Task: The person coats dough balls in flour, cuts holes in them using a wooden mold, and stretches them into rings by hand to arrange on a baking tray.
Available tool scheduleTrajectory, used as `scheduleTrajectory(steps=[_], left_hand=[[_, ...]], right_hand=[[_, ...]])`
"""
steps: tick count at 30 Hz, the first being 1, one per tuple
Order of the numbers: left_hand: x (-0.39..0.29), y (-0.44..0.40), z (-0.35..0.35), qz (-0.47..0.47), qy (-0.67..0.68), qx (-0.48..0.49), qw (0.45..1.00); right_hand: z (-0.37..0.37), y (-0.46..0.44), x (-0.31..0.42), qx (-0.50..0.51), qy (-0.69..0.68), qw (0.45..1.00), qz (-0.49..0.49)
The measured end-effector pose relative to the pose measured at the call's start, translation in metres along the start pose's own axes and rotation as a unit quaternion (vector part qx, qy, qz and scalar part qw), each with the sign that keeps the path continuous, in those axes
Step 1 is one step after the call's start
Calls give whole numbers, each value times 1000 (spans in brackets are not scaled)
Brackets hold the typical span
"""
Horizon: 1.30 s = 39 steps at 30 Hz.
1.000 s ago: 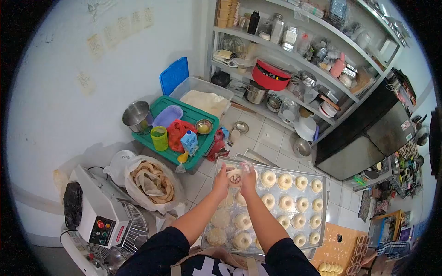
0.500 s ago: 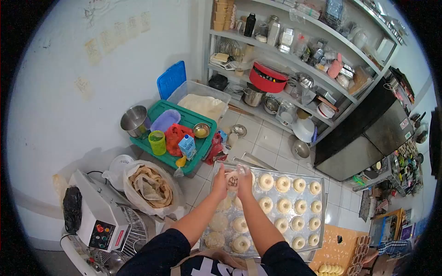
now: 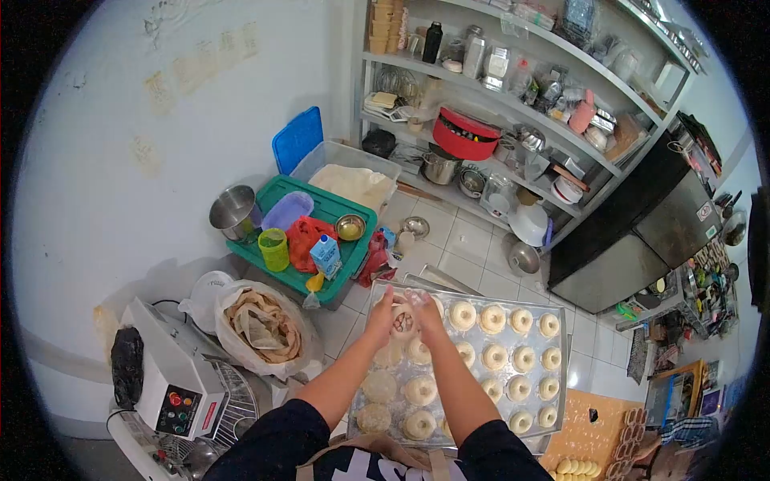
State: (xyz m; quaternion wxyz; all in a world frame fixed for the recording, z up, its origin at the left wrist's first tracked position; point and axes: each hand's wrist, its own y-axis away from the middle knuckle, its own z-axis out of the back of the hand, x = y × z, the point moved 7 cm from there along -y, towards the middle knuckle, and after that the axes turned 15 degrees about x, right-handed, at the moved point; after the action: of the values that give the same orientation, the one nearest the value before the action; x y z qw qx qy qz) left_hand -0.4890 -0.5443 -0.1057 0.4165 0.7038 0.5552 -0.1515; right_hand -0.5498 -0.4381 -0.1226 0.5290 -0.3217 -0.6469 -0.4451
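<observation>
A pale dough ring (image 3: 403,335) is held up between my left hand (image 3: 381,321) and my right hand (image 3: 426,314), above the back left part of a metal baking tray (image 3: 561,377). Fingers curl round the ring from both sides, and fingertips show through its hole. The exact finger positions are partly hidden. On the tray, rows of shaped dough rings (image 3: 494,357) lie to the right of and below my hands. Flat round dough pieces (image 3: 374,418) sit along its left side, dusted with flour.
Left of the tray are a plastic-lined sack (image 3: 263,325) and a machine with buttons (image 3: 186,401). A green lid (image 3: 277,188) carries a milk carton (image 3: 326,256), bowls and a cup. Behind stand shelves (image 3: 513,100) and a dark fridge (image 3: 622,232). Dough pieces (image 3: 579,468) lie on an orange surface.
My hands have shifted slightly, with the right hand lower and tilted more over the dough ring. More fingertips show through the hole. Objects around remain in place.
</observation>
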Motion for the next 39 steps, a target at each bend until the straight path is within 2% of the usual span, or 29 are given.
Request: scheduleTrajectory(steps=[1,4,5,7,8,10,14,17,20,23,26,29,32,35,37,38,39], left_hand=[[2,-4,1,-38,35,-17,999],[1,-3,2,-97,85,-59,990],[-1,-1,2,-107,91,-71,988],[-17,10,-4,-50,2,-32,998],[-23,10,-9,-24,-42,-9,999],[3,-11,4,-57,33,3,998],[23,-9,0,-97,228,-15,969],[6,-2,0,-23,92,46,994],[-12,1,-12,22,-51,71,996],[-9,10,-34,-53,214,-11,975],[-2,-2,-14,-20,90,27,995],[-22,9,-23,23,-148,39,988],[-5,-3,-22,-69,114,35,990],[1,-7,-2,-8,60,19,998],[-12,-5,3,41,-162,26,986],[-20,-4,2,65,-272,28,960],[-16,-10,10,43,-232,13,972]], right_hand=[[3,-2,0,-28,16,998,50],[-7,18,19,-104,-95,989,38],[-15,19,25,-41,-87,995,-6],[-23,22,32,86,-67,990,-92],[-19,22,37,46,-49,996,-53],[-14,24,46,-34,-15,999,25],[-7,21,32,-90,-148,982,73],[-22,19,27,86,-116,989,-42],[-21,29,46,65,-94,991,-69],[1,22,33,-106,-179,977,44],[-21,36,54,51,-186,978,-81],[-15,36,56,27,-158,983,-92],[-5,30,56,-88,-272,957,55],[-19,20,22,86,-223,964,-112],[-15,16,14,66,-182,976,-100],[-16,14,14,57,-162,981,-92],[-17,13,20,40,-149,984,-84]])
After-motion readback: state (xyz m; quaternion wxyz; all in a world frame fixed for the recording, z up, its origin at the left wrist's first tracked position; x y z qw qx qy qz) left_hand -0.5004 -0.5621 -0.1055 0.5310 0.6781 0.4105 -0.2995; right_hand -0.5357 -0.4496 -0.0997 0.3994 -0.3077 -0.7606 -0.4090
